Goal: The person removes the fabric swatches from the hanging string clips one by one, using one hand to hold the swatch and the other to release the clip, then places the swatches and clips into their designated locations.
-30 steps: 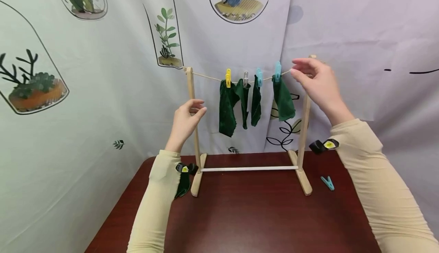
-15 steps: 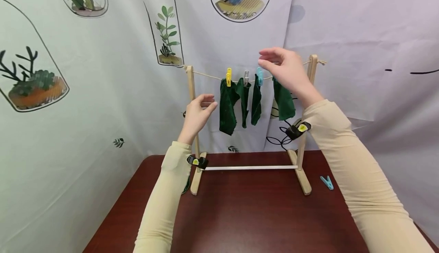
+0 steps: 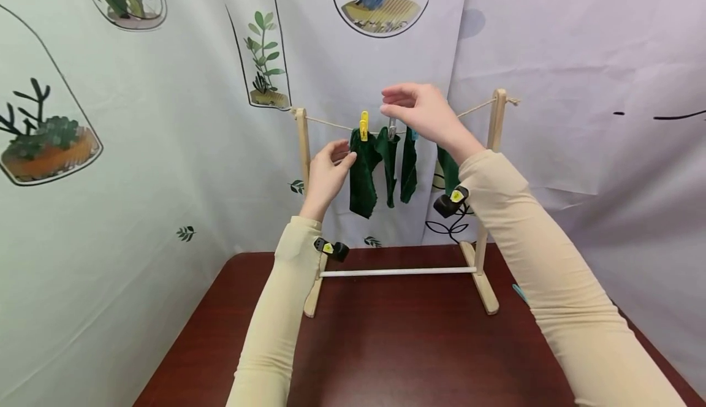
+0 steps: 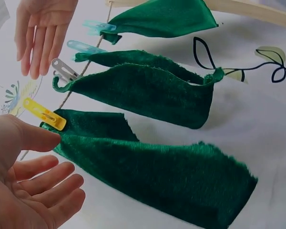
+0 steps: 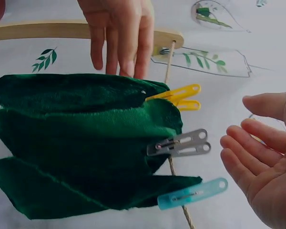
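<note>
My left hand [image 3: 328, 173] is beside the upper left edge of a green cloth [image 3: 362, 180], fingers loosely bent and holding nothing; I cannot tell whether its thumb touches the cloth. A yellow clothespin [image 4: 45, 114] clamps that cloth to the line. Behind a grey clothespin [image 5: 178, 143] the second green cloth [image 4: 143, 93] hangs. My right hand [image 3: 427, 113] hovers near the grey clothespin, apart from it in the right wrist view, fingers relaxed. A light blue clothespin [image 5: 193, 193] holds a narrow green cloth [image 3: 409, 168]. Farther right hangs another green cloth [image 4: 167, 19], partly hidden by my arm in the head view.
A string line [image 3: 331, 123] runs between two wooden posts [image 3: 496, 122] joined low down by a white rod [image 3: 397, 271]. The stand is on a dark red table [image 3: 419, 339]. One loose blue clothespin [image 3: 520, 293] lies at the right, partly behind my sleeve. Printed fabric hangs behind.
My right hand has moved left along the line, from the right post past the blue clothespins to the grey one. The left hand has moved right and up to the leftmost cloth.
</note>
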The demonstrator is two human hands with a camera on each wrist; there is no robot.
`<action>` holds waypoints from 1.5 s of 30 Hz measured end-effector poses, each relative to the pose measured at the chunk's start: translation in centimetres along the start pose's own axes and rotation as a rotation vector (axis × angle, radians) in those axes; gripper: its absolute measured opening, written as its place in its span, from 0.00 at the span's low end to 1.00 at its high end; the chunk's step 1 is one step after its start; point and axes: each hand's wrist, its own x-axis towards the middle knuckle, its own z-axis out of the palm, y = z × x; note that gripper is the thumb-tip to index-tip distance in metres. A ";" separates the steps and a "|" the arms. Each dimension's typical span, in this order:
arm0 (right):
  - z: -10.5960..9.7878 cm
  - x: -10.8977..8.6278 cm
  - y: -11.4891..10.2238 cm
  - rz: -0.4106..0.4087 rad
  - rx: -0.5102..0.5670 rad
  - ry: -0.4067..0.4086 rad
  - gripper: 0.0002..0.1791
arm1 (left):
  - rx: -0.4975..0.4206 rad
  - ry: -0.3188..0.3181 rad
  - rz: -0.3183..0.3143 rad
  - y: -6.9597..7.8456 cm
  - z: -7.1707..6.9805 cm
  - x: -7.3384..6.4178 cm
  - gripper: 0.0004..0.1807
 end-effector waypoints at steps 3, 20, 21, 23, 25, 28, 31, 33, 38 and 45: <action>0.5 0.5 -0.3 0.002 -0.014 -0.024 0.29 | -0.021 0.003 -0.006 0.1 0.3 0.2 0.22; 2.2 2.2 -0.7 0.067 -0.103 -0.151 0.32 | 0.007 0.024 -0.007 0.6 0.3 0.3 0.16; 2.3 2.3 -0.7 0.068 -0.108 -0.154 0.32 | 0.010 0.023 -0.006 0.6 0.2 0.3 0.16; 2.5 2.4 -0.6 0.069 -0.112 -0.157 0.32 | 0.018 0.023 -0.010 0.5 0.0 0.2 0.16; 2.7 2.5 -0.6 0.071 -0.108 -0.158 0.31 | 0.027 0.024 -0.012 0.4 -0.2 0.1 0.15; 2.9 2.6 -0.5 0.079 -0.099 -0.157 0.32 | 0.037 0.023 -0.013 0.2 -0.5 0.0 0.16; 3.0 2.8 -0.5 0.086 -0.101 -0.156 0.32 | 0.035 0.020 -0.013 0.1 -0.7 -0.1 0.15; 3.0 2.8 -0.5 0.088 -0.103 -0.161 0.32 | 0.033 0.018 -0.012 0.1 -0.8 -0.2 0.15; 3.1 2.8 -0.4 0.079 -0.116 -0.174 0.30 | 0.046 0.021 0.003 0.1 -0.8 -0.3 0.14; 3.2 2.6 -0.4 0.080 -0.137 -0.180 0.28 | 0.052 0.022 0.003 0.0 -0.9 -0.4 0.14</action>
